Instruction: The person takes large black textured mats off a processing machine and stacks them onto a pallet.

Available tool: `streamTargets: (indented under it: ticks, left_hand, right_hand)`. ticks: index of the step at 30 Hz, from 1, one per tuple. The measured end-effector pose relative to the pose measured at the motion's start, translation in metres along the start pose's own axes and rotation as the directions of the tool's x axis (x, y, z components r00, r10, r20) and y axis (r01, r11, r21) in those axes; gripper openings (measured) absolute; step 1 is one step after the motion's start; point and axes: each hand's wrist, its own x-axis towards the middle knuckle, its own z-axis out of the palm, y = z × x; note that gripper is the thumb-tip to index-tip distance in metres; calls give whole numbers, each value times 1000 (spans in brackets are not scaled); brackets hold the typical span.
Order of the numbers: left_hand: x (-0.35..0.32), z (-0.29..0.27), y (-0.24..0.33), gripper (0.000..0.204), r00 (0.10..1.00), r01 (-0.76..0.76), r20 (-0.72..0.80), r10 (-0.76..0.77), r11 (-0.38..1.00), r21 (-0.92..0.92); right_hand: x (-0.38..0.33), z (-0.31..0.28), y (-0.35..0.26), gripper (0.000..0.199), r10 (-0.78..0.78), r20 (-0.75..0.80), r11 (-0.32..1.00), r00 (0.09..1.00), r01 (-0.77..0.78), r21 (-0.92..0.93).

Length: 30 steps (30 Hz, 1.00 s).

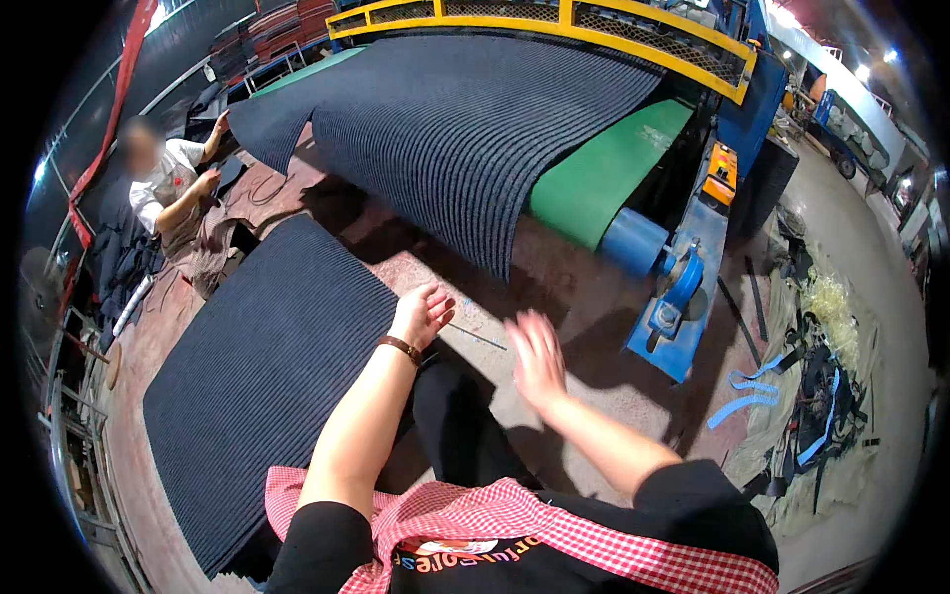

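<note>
My left hand [424,315], with a brown band at its wrist, is raised in front of me with its fingers loosely curled but apart and nothing visible in them. To its right, my right hand [538,360] is open, fingers stretched out and a little blurred. A thin dark strip [479,338] shows between the hands; whether it touches the left one I cannot tell. Beside my left forearm lies a stack of dark ribbed mats [267,381]. Ahead, a wide dark ribbed sheet [445,139] drapes over the near edge of a green conveyor belt [614,178], apart from both hands.
A co-worker [178,188] at the left reaches toward the sheet's corner. A blue roller [633,241] and its blue frame [661,332] jut out at the right. Behind the belt runs a yellow guard rail [495,22]. Black and blue offcuts [816,406] lie on the right.
</note>
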Motion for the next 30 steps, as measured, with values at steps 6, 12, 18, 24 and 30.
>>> streamTargets:
  ticks: [6,12,18,24,30]
  left_hand:
    - [-31,-47,-6,19,1000,-14,-22,18,985,169]
    - [-41,-140,-11,17,976,-28,-209,57,990,140]
    - [-33,-162,-24,5,996,59,-74,-59,998,10]
    - [-30,-94,1,7,1000,9,4,-11,974,228]
    - [2,1,70,14,931,-284,285,230,945,163]
  right_hand:
    - [168,21,39,48,-270,546,214,793,603,-769]
    - [196,-3,41,46,-141,894,-265,426,853,-449]
    - [244,-21,-35,24,-255,651,880,715,451,-151]
    - [336,-85,34,40,46,568,-188,821,-552,812]
    - [344,-87,116,30,478,580,-331,660,-476,815]
